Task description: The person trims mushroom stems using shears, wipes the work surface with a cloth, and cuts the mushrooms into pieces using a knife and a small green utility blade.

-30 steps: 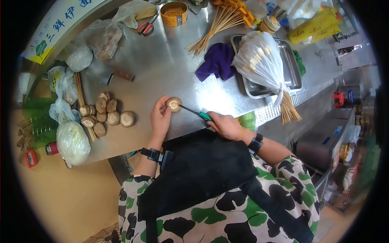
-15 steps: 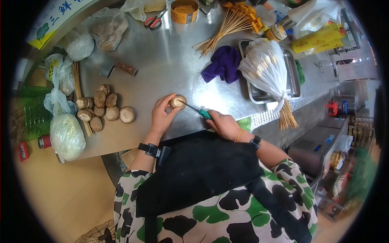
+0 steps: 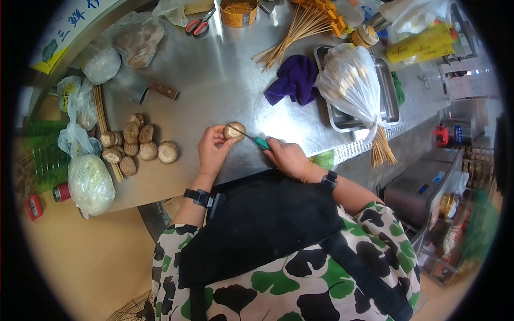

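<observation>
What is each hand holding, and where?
Left hand: the round brown mushroom, by its rim. Right hand: the thin-bladed tool, by its green handle.

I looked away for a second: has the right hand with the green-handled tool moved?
Yes. Measured against the metal tray, the right hand has moved left, away from the tray and closer to the mushroom.
</observation>
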### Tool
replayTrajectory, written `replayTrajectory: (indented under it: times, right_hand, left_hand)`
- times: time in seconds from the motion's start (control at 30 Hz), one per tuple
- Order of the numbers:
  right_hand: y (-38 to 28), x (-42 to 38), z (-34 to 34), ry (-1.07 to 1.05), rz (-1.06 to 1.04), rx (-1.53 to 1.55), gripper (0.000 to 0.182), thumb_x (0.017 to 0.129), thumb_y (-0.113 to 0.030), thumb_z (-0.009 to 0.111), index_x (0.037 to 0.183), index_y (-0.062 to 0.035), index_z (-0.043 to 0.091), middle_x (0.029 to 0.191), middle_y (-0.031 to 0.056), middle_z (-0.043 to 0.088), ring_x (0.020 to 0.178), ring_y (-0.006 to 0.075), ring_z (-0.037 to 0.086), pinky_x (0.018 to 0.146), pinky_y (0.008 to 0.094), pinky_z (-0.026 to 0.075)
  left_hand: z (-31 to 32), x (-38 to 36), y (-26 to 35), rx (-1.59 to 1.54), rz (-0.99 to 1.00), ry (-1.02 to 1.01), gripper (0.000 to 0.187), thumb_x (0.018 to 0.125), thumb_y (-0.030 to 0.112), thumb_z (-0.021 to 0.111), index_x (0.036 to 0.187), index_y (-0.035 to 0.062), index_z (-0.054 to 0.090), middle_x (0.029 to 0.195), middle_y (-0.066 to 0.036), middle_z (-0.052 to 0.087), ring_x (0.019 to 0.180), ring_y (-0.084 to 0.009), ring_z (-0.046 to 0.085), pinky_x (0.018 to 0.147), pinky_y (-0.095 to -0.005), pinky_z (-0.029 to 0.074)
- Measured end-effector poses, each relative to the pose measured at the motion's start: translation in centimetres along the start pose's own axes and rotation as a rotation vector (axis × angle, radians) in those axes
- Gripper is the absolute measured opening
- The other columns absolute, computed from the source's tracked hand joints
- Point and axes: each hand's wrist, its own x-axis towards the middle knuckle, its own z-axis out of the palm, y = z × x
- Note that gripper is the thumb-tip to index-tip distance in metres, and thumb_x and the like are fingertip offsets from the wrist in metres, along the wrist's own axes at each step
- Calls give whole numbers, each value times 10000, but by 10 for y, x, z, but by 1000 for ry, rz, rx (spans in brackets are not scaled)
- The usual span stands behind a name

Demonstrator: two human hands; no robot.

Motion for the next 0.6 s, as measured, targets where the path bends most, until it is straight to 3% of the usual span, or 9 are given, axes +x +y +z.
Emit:
replayTrajectory:
  times: [0.6]
  right_hand:
    - [-7,7,7,-91,43,-123,222,984,-237,496,1052,-28,466,893,205,653,736,404,658,660,488,523]
  left_hand:
    - [2,-2,1,26,33,27,315,789,16,789,1028,10,585,934,-47,658,819,-102,646,743,-242,543]
